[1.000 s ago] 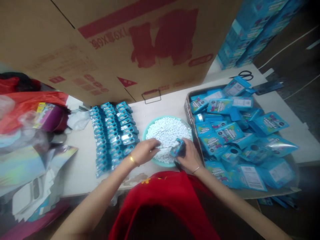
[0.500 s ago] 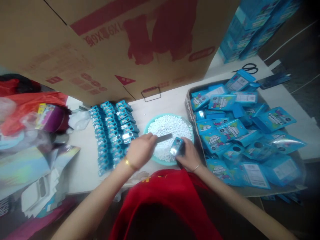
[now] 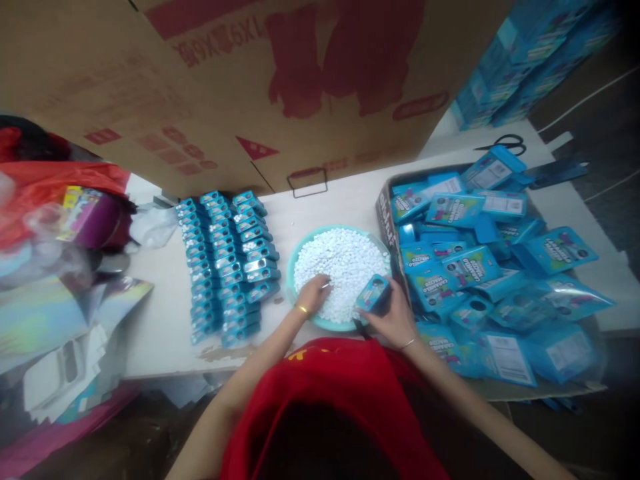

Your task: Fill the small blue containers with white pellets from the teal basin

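Observation:
My left hand (image 3: pixel 314 295) dips into a pale green bowl (image 3: pixel 293 263) heaped with small white pellets (image 3: pixel 345 257). Its fingers are bent together among them, and whatever they pinch is too small to make out. At the bowl's right side my right hand (image 3: pixel 395 317) grips a small blue box (image 3: pixel 374 293), tilted, with a dark round opening in its end. Just below that hand, a dark strip (image 3: pixel 361 328) shows at the bowl's near rim. Rows of similar blue boxes (image 3: pixel 230 267) stand to the left of the bowl.
An open carton (image 3: pixel 386 217) full of flat blue packs (image 3: pixel 460 267) is on the right. Behind stands a large cardboard box (image 3: pixel 210 100). Scissors (image 3: pixel 510 145) lie at the back right near stacked blue boxes (image 3: pixel 525 60). Plastic bags (image 3: pixel 155 225) and packaging crowd the left.
The dark strip has left my left hand, which has gone down into the pellets. My right hand has turned the blue box and shifted it slightly right. The view has moved a little.

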### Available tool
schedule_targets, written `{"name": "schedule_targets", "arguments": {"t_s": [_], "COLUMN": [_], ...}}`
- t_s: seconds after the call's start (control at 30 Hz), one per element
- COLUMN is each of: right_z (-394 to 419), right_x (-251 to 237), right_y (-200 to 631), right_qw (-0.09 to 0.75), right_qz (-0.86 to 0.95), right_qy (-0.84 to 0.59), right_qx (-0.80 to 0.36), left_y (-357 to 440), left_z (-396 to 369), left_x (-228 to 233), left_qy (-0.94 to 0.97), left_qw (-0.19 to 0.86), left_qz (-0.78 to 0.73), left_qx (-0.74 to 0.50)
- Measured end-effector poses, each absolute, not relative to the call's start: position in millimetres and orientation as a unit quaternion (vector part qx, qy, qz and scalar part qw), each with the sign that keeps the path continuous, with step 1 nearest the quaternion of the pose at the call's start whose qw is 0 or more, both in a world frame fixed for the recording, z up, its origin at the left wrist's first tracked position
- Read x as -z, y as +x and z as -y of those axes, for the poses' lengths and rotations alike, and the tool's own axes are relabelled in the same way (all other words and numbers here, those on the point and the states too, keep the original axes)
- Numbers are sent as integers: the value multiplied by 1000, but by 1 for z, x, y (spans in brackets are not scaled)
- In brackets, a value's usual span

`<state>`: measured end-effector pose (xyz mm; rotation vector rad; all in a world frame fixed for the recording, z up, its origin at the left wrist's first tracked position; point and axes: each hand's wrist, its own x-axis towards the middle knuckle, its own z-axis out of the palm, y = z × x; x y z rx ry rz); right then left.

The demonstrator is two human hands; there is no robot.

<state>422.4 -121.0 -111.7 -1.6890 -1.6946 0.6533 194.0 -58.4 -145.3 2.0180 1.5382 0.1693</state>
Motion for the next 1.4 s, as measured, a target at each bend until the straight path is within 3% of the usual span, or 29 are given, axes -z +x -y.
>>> {"name": "schedule_targets", "arguments": {"t_s": [0.13, 0.27, 0.43, 0.67, 0.83, 0.93, 1.1, 1.2, 1.3, 1.4], "right_z": [122, 119, 114, 114, 117, 118, 119, 120, 116, 102], "right_x": [113, 114, 110, 109, 111, 105, 95, 92, 90, 85], "right_y": [421, 418, 409, 392, 385, 382, 362, 348, 347, 367], "right_qw": [323, 324, 334, 365, 392, 396, 381, 350, 333, 351], "right_qz": [648, 663, 695, 713, 672, 663, 693, 733, 778, 774], "right_qy": [-644, -632, -595, -548, -554, -552, -523, -478, -416, -440], "right_qx": [-248, -239, -226, -240, -295, -314, -317, -334, -333, -291], "left_y": [171, 160, 169, 227, 236, 217, 201, 191, 157, 102], "left_z": [62, 64, 59, 68, 79, 83, 107, 125, 136, 142], "left_x": [118, 64, -4, -75, -108, -98, -26, 10, 22, 29], "left_qy": [743, 774, 841, 869, 864, 844, 764, 735, 722, 716], "left_qw": [358, 352, 292, 73, 43, 104, 209, 232, 212, 194], "left_qz": [-539, -493, -448, -450, -461, -514, -605, -629, -647, -663], "left_qx": [-167, -183, -76, 192, 199, 110, -84, -104, -123, -102]}}
